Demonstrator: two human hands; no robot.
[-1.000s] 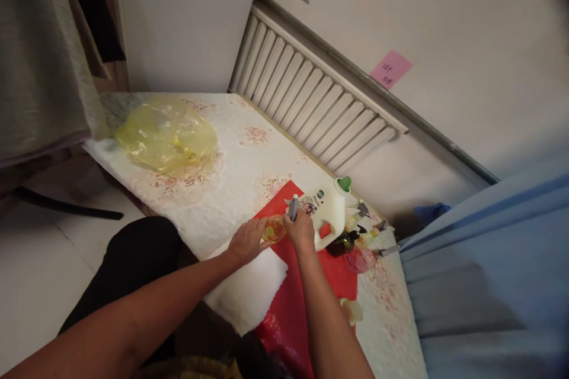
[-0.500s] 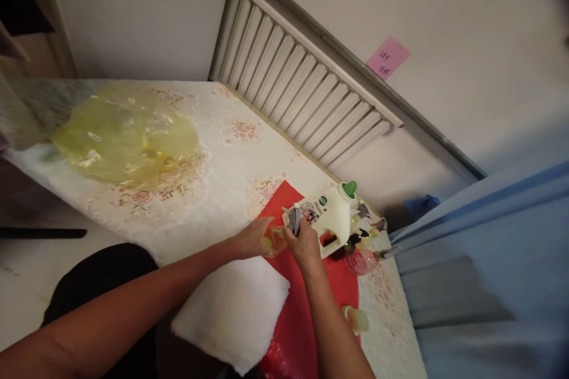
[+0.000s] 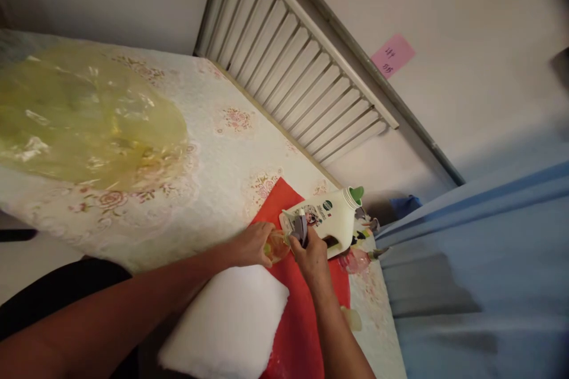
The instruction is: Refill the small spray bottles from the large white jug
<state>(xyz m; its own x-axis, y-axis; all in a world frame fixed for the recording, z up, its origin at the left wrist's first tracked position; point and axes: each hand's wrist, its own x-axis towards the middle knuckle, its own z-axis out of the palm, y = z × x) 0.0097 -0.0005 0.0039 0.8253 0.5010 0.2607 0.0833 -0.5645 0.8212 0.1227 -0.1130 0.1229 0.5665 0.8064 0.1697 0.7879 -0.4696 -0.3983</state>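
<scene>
While the left hand (image 3: 255,244) wraps around a clear orange-tinted bottle (image 3: 278,247), the right hand (image 3: 311,249) is up at its neck end with a grey spray head (image 3: 300,228). Left forearm comes in long and low across the near edge of the table (image 3: 217,172), back of the hand mostly up. Fingers on that one are bent and close together, clamping the bottle's side against the thumb. Right forearm rises much steeper, hand tipped in toward the left one, thumb and index pinching the spray head. The rest of those fingers look curled, but I can't really tell how tightly. Can't tell if the head is seated on the neck either.

The bottle's held over a red sheet (image 3: 297,308), which has one corner poking toward the radiator-side edge. Right behind the hands there's a big cream jug (image 3: 338,219) with something green in its mouth, near that same edge. Pink bottle (image 3: 354,261) sits just beside the jug, toward the curtain end, and a pale cup-like thing (image 3: 352,318) is by the right forearm. White pad (image 3: 231,320) is below the left hand at the near edge, and a puffy yellow bag (image 3: 89,118) fills the opposite end.
</scene>
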